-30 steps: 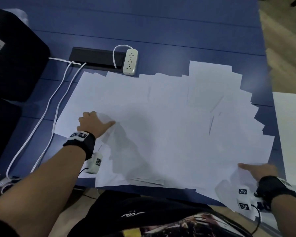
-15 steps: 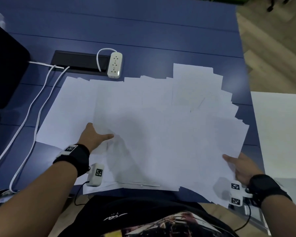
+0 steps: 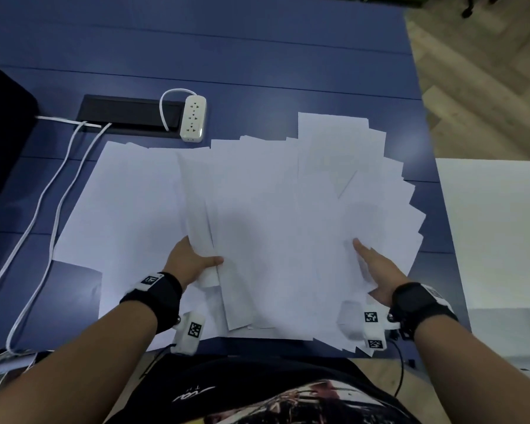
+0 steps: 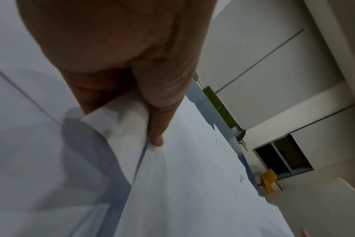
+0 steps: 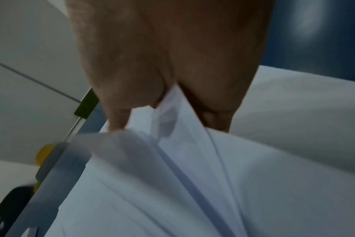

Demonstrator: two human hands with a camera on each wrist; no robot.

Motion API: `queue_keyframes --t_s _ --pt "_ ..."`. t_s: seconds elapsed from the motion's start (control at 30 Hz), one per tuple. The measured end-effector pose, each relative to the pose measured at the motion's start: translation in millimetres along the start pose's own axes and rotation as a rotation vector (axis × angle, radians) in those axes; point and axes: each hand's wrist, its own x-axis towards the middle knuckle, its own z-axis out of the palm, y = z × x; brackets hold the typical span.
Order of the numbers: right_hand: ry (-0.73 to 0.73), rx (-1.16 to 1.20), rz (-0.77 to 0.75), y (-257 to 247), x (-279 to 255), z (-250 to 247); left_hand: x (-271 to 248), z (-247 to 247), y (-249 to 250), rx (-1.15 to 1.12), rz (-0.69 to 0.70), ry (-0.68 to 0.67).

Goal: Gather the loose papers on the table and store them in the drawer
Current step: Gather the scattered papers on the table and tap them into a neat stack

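Note:
Several loose white papers (image 3: 273,209) lie fanned and overlapping across the blue table (image 3: 257,56). My left hand (image 3: 193,261) grips the left edge of the middle bunch, thumb on top and fingers hidden underneath. My right hand (image 3: 374,264) holds the right side of the bunch the same way, thumb lying over the sheets. In the left wrist view the thumb (image 4: 158,112) presses on a lifted fold of papers (image 4: 192,184). The right wrist view shows sheets (image 5: 192,176) wedged between thumb and fingers (image 5: 217,117). More sheets lie flat to the left of my left hand. No drawer is in view.
A white power strip (image 3: 193,117) and a black cable hatch (image 3: 126,114) sit just behind the papers. White cables (image 3: 58,191) run down the left side. A dark object (image 3: 3,142) stands at far left. A white surface (image 3: 496,234) adjoins the table's right edge.
Both hands have slid inward toward each other, bunching the spread sheets into a narrower, overlapping pile. The left hand now has sheets lifted at their edge.

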Motion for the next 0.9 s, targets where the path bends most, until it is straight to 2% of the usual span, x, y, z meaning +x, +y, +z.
queue_keyframes --t_s 0.1,0.27,0.47,0.7,0.8,0.9 --pt "-0.083 -0.094 -0.045 -6 1 12 -3 9 -1 -0.051 -0.065 -0.048" --pt "-0.132 -0.115 0.07 -12 1 14 -7 1 -5 -0.04 -0.103 -0.235" --pt "-0.074 -0.018 0.092 -11 8 4 -10 -26 -5 0.02 -0.153 -0.363" --pt "-0.243 -0.139 0.201 10 5 34 -18 14 7 -0.105 -0.124 -0.397" --pt "-0.241 -0.055 0.169 8 -4 40 -23 32 11 -0.01 -0.113 -0.43" --pt "-0.219 -0.039 0.076 9 0 49 -22 39 8 0.15 -0.094 -0.37"
